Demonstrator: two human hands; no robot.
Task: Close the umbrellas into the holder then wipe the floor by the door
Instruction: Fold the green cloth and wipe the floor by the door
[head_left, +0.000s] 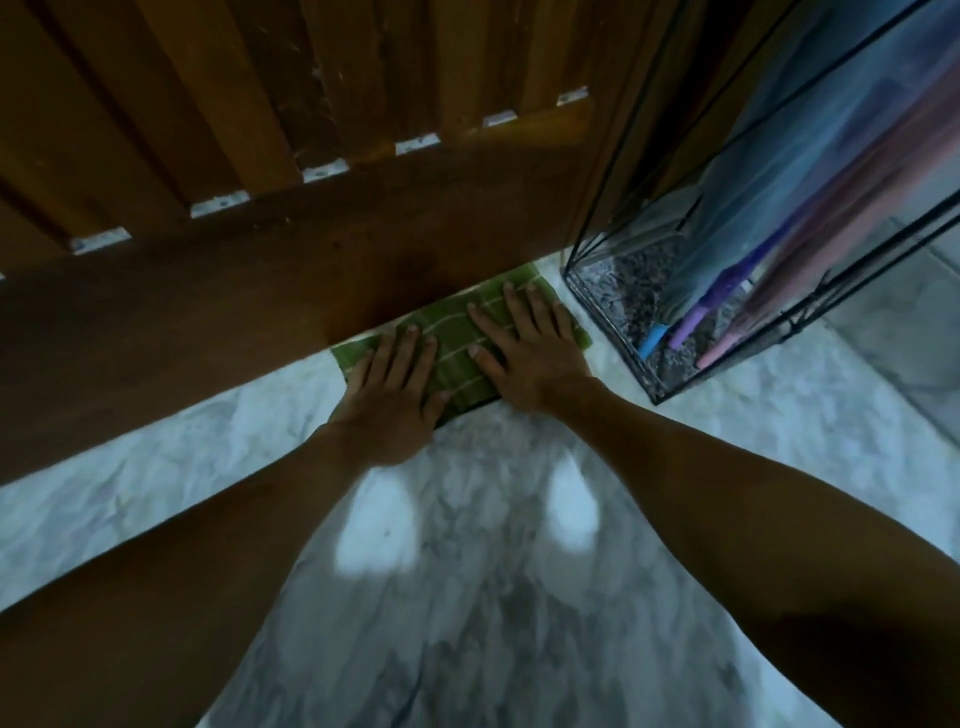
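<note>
The fingers of the right hand lie straight and spread, flat on a green cloth with pale stripes; the fingers of the left hand lie the same way, straight and a little apart, pressing the cloth's left part. Both palms bear down on it — neither hand curls round anything. The cloth sits folded on the marble floor at the middle of the frame, its far edge against the foot of the wooden door, which fills the upper left. Both bare forearms reach in from the lower corners. At the right of the frame, just beside the cloth, stands a black wire holder on a dark speckled base, and in it lean closed umbrellas — blue, purple and pink tips resting at its bottom. Two bright patches of light show on the floor below the hands.
</note>
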